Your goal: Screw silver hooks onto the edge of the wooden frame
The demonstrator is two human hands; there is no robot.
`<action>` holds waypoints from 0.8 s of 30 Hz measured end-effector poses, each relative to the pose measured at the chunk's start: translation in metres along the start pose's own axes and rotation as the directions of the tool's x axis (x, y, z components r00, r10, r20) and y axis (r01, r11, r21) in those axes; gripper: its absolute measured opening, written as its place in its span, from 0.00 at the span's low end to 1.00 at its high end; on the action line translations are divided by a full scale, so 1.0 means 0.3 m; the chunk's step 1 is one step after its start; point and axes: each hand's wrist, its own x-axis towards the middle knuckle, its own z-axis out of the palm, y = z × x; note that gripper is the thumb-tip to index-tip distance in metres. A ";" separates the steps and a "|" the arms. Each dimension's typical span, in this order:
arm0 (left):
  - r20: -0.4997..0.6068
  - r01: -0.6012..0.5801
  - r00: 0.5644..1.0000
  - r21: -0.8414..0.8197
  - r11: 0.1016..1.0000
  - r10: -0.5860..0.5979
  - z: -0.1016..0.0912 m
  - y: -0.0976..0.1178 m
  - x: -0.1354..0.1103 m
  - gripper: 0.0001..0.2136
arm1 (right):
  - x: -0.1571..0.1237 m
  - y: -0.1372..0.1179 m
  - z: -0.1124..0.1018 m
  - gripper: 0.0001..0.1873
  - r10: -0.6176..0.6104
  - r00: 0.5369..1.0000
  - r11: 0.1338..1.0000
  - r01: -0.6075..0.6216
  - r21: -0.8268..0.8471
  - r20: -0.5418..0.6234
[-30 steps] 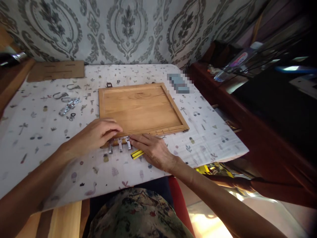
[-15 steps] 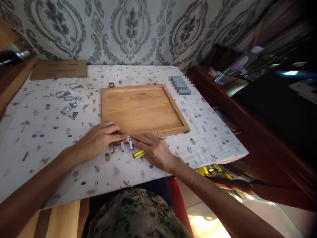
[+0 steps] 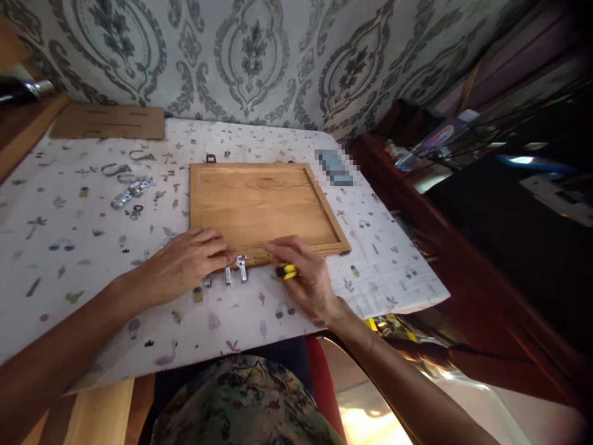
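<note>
A shallow wooden tray-like panel (image 3: pixel 259 204) lies on a patterned white cloth. Three small metal hooks (image 3: pixel 234 272) hang off its near edge. My left hand (image 3: pixel 185 262) rests flat on the panel's near left corner, fingers stretched toward the hooks. Just right of the hooks, at the same near edge, my right hand (image 3: pixel 306 281) is closed round a yellow and black tool (image 3: pixel 287 271); most of the tool is hidden in the fist.
Loose metal hooks and brackets (image 3: pixel 127 191) lie at the left of the cloth. A brown cardboard sheet (image 3: pixel 109 122) sits at the back left by the wall. A dark wooden cabinet (image 3: pixel 463 247) stands right of the table's edge.
My right hand has lifted from lying flat by the hooks, shifted a little right and closed on the yellow and black tool. The left hand has stayed at the corner.
</note>
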 end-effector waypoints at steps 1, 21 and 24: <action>-0.002 0.001 1.000 -0.005 1.000 -0.001 -0.001 0.000 0.001 0.13 | 0.022 -0.018 -0.011 0.20 0.085 0.992 0.993 -0.077 0.093 -0.095; -0.014 0.044 0.999 -0.116 0.992 -0.046 0.001 -0.001 -0.001 0.16 | 0.120 -0.049 0.087 0.17 0.153 0.900 0.956 -0.031 0.290 -0.409; -0.005 0.038 0.999 -0.127 0.991 -0.039 0.004 -0.001 -0.001 0.15 | 0.112 -0.040 0.101 0.17 0.071 0.855 0.991 -0.004 0.131 -0.514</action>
